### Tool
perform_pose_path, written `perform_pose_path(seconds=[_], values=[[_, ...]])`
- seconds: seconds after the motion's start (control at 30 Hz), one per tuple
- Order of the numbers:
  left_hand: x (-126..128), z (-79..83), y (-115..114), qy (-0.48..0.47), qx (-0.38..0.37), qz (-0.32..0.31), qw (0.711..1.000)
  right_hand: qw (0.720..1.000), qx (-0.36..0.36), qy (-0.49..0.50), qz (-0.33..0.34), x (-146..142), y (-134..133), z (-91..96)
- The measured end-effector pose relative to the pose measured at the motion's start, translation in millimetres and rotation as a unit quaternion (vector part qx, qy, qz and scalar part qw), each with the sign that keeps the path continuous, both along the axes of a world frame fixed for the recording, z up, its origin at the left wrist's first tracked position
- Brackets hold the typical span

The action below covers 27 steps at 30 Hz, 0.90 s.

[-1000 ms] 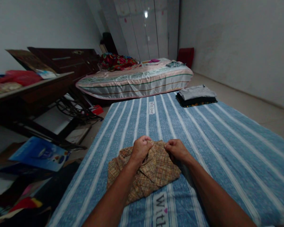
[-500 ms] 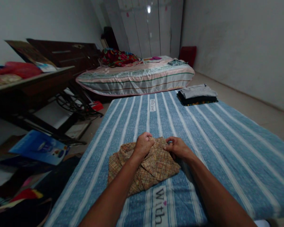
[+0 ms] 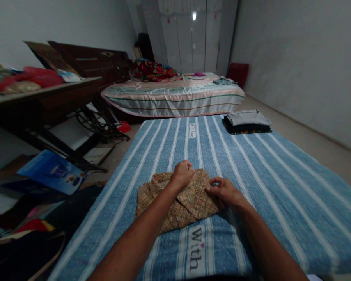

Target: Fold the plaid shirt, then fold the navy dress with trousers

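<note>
L hand (image 3: 183, 174) fingers closed on top edge of folded brown plaid garment (image 3: 203, 195), R hand (image 3: 226, 193) fingers narrow at its R edge, grip unclear; garment's on near part of blue striped cloth (image 3: 269, 187). Folded clothes stack (image 3: 247, 121) far R, blue carton (image 3: 54, 171) low L, contents hidden, red bag (image 3: 43, 77) on L side surface (image 3: 73, 86) above.

A red floral blanket (image 3: 153, 71) lies heaped on the far bed (image 3: 172, 102), before a pale wardrobe (image 3: 185, 43). A dark-red object (image 3: 238, 74) stands behind the bed's right end; a blue box (image 3: 51, 169) tilts at lower left.
</note>
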<state>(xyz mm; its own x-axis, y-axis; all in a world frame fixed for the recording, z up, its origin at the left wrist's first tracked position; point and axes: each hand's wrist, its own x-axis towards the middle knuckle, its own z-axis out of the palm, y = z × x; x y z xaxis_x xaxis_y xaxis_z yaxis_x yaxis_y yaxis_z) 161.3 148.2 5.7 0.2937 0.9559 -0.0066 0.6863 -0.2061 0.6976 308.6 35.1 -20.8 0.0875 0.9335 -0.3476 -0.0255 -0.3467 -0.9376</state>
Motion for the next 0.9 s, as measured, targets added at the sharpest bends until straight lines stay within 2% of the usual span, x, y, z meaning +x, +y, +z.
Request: perform_pose_path(seconds=[0.33,0.63,0.9], values=[[-0.1,-1.4,2.2,-0.029,-0.029,0.038,0.998,0.998,-0.036,-0.027,-0.054,-2.7,3.5,-22.7],[-0.5,3.4,0.6,-0.058,-0.043,0.036,0.997,0.997,-0.05,-0.036,-0.042,-4.1,-3.3,-16.7],[-3.4,2.4,0.0,-0.081,-0.056,0.029,0.995,0.996,-0.053,-0.035,-0.059,-4.6,-4.3,-17.8]])
